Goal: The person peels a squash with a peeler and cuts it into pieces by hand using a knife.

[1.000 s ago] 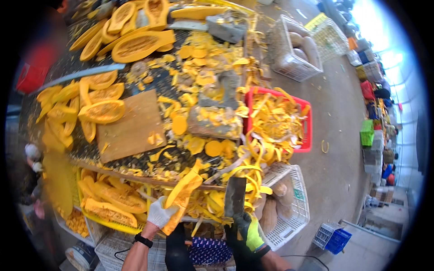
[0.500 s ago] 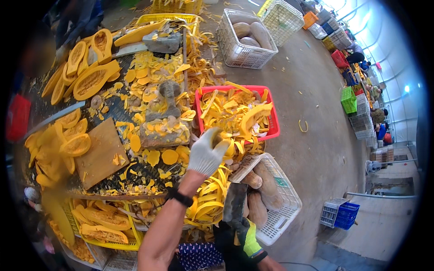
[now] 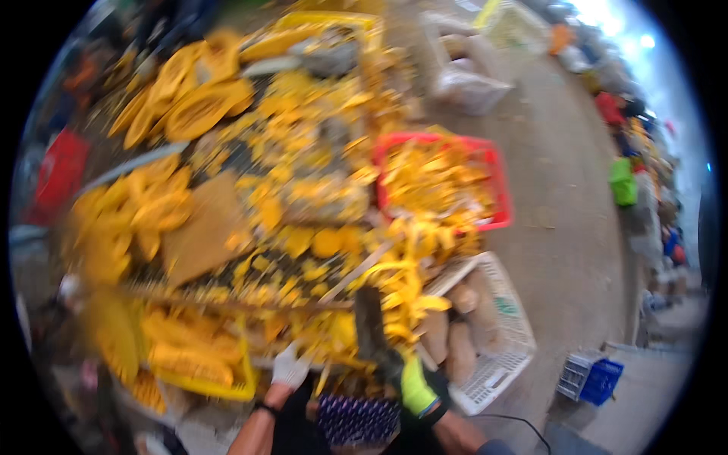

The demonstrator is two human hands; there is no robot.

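Observation:
The whole view is smeared by motion. My left hand (image 3: pixel 291 367), in a white glove, is low at the table's near edge, close to yellow pumpkin peels (image 3: pixel 341 330) and right of a yellow crate (image 3: pixel 246 360) of pumpkin halves. Blur hides how its fingers lie. In a yellow-green glove, my right hand (image 3: pixel 415 385) grips what looks like a cleaver (image 3: pixel 370 322); the broad dark blade points up and away over the peel heap. Just right of that hand, a tilted white crate (image 3: pixel 516 350) holds several whole tan pumpkins (image 3: pixel 460 350).
A red tub (image 3: pixel 503 186) full of peels stands beyond the heap. Scraps and a brown board (image 3: pixel 205 227) cover the table, with cut pumpkin halves (image 3: pixel 205 110) at its left. Another white crate (image 3: pixel 462 76) stands farther back; a blue crate (image 3: pixel 603 381) is at right.
My left hand has come back from beside the red tub to the table's near edge. My right hand still grips the cleaver, now tilted more upright. The whole view has shifted.

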